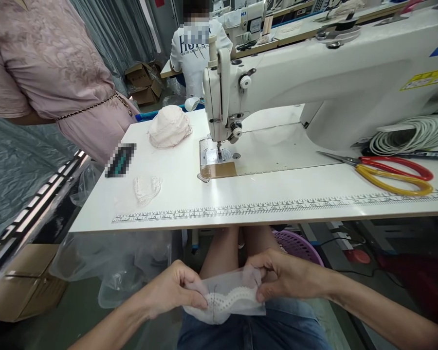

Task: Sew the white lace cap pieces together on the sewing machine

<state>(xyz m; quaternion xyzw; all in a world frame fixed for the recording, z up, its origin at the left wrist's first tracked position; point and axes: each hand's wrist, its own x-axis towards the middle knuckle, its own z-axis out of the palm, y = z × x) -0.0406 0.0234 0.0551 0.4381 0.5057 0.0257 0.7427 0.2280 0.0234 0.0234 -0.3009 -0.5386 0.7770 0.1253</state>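
Note:
Over my lap, below the table's front edge, both hands pinch a small white lace-trimmed fabric piece (228, 297). My left hand (175, 289) grips its left end with closed fingers. Closed fingers of my right hand (282, 277) hold its right end and upper corner. The scalloped lace edge runs between the two hands. On the white table (277, 194) above stands a white sewing machine (314, 78), its needle (219, 150) over the metal plate.
A pile of pale pink pieces (169, 126) and a single lace piece (147, 188) lie on the table's left. Red and yellow scissors (390, 171) and coiled white cord (412, 132) lie at right. A person in pink (51, 63) stands at left; another sits behind. A purple basket (295, 243) is under the table.

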